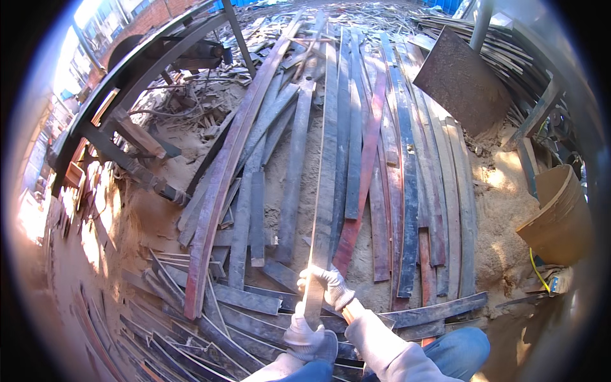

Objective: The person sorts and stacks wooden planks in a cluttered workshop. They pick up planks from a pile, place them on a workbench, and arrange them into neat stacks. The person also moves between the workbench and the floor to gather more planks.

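A long, narrow wooden plank [326,172] stretches away from me through the middle of the view. My left hand [308,339], in a pale knit glove, is closed around its near end. Slightly farther along, my right hand [333,288], gloved the same way, grips the plank from its right side. Part of the fingers of both hands is hidden by the wood and gloves. A reddish plank [364,191] lies just right of the held one. Farther left lies another long reddish-brown plank [219,184], among several grey ones.
Stacked boards [254,321] lie crosswise near my knees. A dark metal frame [143,83] stands at the left. At the right are a rusty metal plate [463,79] and a brown curved container [557,216]. Sawdust [499,210] covers the ground; scrap wood spreads behind.
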`<state>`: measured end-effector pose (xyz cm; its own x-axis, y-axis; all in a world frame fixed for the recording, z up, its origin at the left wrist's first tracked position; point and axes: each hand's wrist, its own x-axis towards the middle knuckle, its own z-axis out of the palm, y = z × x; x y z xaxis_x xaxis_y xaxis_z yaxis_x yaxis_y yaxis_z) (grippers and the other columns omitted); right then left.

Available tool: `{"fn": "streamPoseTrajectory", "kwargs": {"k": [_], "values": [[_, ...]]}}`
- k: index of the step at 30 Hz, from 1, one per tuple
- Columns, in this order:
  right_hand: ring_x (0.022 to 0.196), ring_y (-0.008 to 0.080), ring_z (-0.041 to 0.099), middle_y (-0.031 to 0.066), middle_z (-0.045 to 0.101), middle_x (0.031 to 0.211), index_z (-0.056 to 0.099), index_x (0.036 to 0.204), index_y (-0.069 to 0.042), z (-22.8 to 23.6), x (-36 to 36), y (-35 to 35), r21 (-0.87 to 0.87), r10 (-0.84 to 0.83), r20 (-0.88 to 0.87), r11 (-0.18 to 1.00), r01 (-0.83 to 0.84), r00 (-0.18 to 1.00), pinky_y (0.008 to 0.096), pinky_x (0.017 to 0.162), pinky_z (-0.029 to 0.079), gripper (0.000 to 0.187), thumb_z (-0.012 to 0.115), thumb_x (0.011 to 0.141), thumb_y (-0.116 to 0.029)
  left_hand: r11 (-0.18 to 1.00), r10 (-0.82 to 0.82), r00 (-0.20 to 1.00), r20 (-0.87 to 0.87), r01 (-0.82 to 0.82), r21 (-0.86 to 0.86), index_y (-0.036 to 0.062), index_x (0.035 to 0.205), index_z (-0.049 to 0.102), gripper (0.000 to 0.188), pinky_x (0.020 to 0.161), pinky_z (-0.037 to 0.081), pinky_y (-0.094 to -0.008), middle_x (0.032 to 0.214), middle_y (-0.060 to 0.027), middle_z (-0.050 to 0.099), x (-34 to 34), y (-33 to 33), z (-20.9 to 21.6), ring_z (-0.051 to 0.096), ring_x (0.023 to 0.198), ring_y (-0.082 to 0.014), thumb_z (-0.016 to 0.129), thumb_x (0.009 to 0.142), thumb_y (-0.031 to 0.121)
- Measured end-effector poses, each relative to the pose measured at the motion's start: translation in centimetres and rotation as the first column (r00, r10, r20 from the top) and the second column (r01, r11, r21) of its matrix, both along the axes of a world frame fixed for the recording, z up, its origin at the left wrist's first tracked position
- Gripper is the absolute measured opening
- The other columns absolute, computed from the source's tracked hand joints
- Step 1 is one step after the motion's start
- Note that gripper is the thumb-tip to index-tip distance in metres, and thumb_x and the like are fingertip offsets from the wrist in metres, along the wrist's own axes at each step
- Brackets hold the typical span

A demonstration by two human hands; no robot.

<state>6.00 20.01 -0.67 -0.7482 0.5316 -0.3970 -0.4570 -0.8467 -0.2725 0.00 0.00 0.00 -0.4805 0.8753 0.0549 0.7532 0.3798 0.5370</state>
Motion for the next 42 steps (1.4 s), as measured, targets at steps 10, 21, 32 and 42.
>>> {"fn": "streamPoseTrajectory", "kwargs": {"k": [10,21,32,42], "values": [[0.140,0.0408,0.059,0.0277,0.062,0.149,0.037,0.163,0.000,3.0,-5.9,8.7,0.415,-0.110,0.873,0.679,-0.606,0.475,0.0445,0.115,0.048,0.097,0.078,0.094,-0.054,0.970,0.170,0.932,0.320,-0.216,0.115,0.0036,0.154,0.052,0.082,0.105,0.056,-0.0430,0.130,-0.0220,0.073,-4.8,11.2,1.1,0.073,0.119,-0.0340,0.087,0.082,0.017],[0.123,0.0451,0.067,0.0339,0.061,0.138,0.034,0.158,0.010,-2.3,2.9,16.3,0.281,-0.589,0.784,0.618,-0.735,-0.196,0.0511,0.106,0.054,0.114,0.084,0.083,-0.061,0.975,0.183,0.968,0.169,-0.156,-0.160,0.0052,0.136,0.063,0.075,0.097,0.059,-0.0471,0.115,-0.0232,0.078,-16.9,22.1,-3.7,0.076,0.107,-0.0409,0.086,0.071,0.033],[0.084,0.0365,0.077,0.0230,0.077,0.097,0.066,0.118,0.004,-5.3,4.5,25.0,0.388,-0.433,0.897,0.677,-0.625,0.087,0.0451,0.077,0.063,0.040,0.068,0.083,-0.016,0.972,0.165,0.926,0.339,-0.094,-0.216,-0.0003,0.145,0.055,0.093,0.111,0.049,-0.0494,0.136,-0.0247,0.065,-17.6,19.1,-4.5,0.062,0.126,-0.0384,0.098,0.070,0.034],[0.081,0.0475,0.071,0.0291,0.071,0.091,0.058,0.106,-0.001,1.4,0.7,7.8,0.712,-0.652,0.690,0.533,-0.457,0.314,0.0580,0.072,0.055,0.041,0.069,0.101,-0.040,0.998,0.023,0.544,0.839,0.031,-0.048,-0.0067,0.162,0.035,0.106,0.118,0.045,-0.0426,0.156,-0.0275,0.053,-9.2,27.5,3.4,0.057,0.140,-0.0337,0.087,0.090,0.050]]}}
